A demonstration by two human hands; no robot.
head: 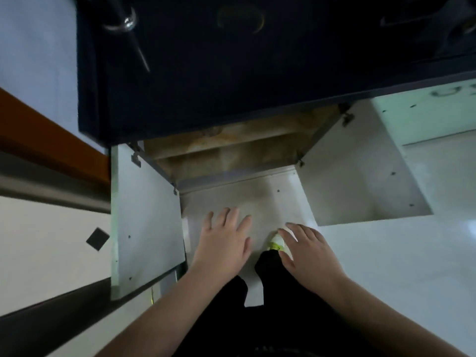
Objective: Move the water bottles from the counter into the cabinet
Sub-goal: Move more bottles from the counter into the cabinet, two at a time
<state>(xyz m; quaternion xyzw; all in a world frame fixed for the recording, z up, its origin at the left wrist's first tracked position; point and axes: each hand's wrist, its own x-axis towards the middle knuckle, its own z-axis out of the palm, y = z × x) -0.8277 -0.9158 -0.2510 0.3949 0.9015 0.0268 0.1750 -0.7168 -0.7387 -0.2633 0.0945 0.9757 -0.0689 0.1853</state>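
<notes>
I look straight down past the dark counter [231, 68] at a low cabinet [231, 155] whose two white doors, the left door [146, 215] and the right door [360, 171], stand swung open. The cabinet's inside is brownish and dim; no water bottle shows in it or on the counter. My left hand [224, 240] and my right hand [309, 253] hover in front of the opening with fingers spread, holding nothing.
A metal tap [126, 21] sits at the counter's top left. Below the hands are my dark trouser legs and a white and green shoe [277, 242] on the pale floor [399, 266]. A white wall with an orange band [51, 140] runs on the left.
</notes>
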